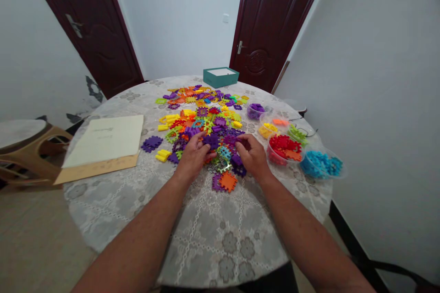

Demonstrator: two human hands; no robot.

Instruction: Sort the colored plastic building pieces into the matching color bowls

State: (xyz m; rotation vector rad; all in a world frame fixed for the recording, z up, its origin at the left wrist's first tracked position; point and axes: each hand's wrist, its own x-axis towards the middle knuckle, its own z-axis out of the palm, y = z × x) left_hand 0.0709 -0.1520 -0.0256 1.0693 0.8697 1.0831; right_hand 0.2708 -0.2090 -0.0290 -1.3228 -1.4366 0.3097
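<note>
Over a mixed heap of interlocking plastic building pieces, my left hand (194, 155) pinches a dark purple building piece (212, 141) between thumb and fingers. To its right, my right hand (252, 153) has thumb and forefinger closed at the edge of a magenta building piece (229, 140). Just below and between the hands lie a light blue piece (224, 153) and several dark purple pieces (238, 161). Nearer to me, an orange square piece (228, 181) partly covers a purple one (217, 183).
Clear tubs on the right hold purple (255, 111), yellow (267, 130), red (284, 147) and blue pieces (319, 163). A second heap (202, 96) lies farther back, before a green box (221, 77). Papers (106, 139) lie left on the patterned tablecloth (137, 219).
</note>
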